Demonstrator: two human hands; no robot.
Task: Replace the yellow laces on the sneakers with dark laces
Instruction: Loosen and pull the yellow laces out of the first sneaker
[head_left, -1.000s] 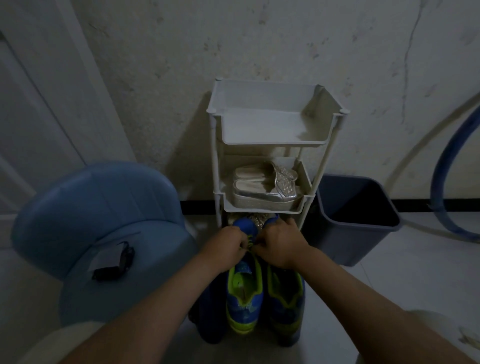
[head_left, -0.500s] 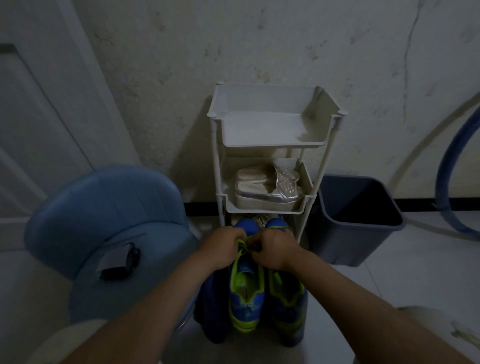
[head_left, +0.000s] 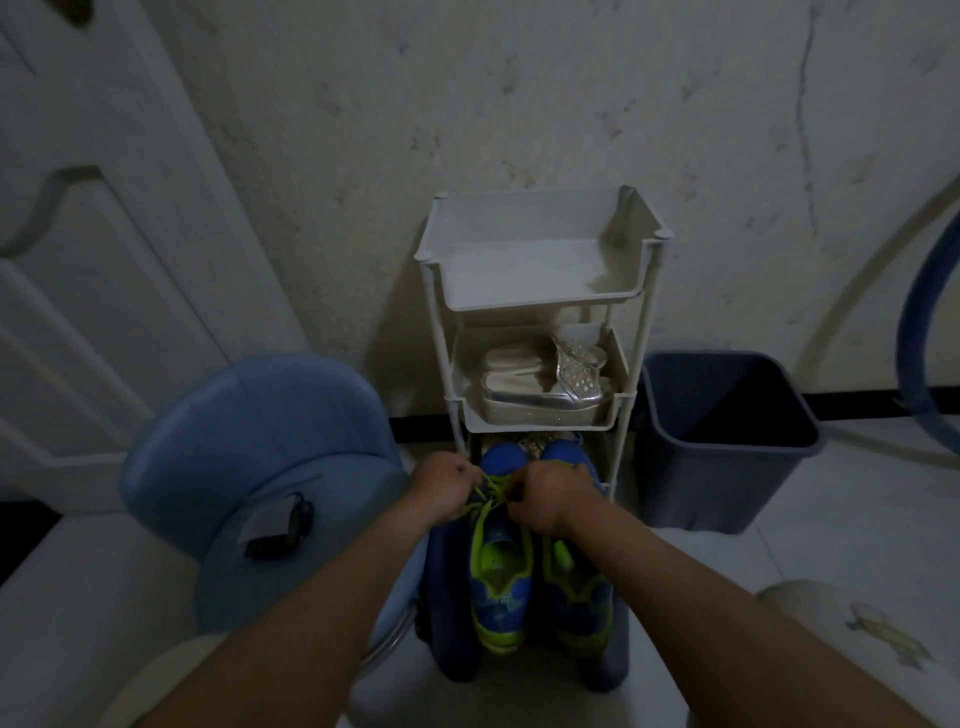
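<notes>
Pinching the yellow lace (head_left: 491, 488) near the toe end of one blue sneaker (head_left: 501, 582), the left hand (head_left: 441, 486) and the right hand (head_left: 550, 493) both have their fingers curled tight on it. The second sneaker (head_left: 576, 587) stands just beside the first, in front of a white rack (head_left: 535, 270), between a blue chair (head_left: 249, 441) and a dark bin (head_left: 727, 441).

Your one head camera looks forward and down, close above your left hand (head_left: 444, 488) and right hand (head_left: 553, 496); yellow laces (head_left: 491, 487) between your fingers (head_left: 464, 473) sit mid-frame, wall (head_left: 519, 104) beyond them.
</notes>
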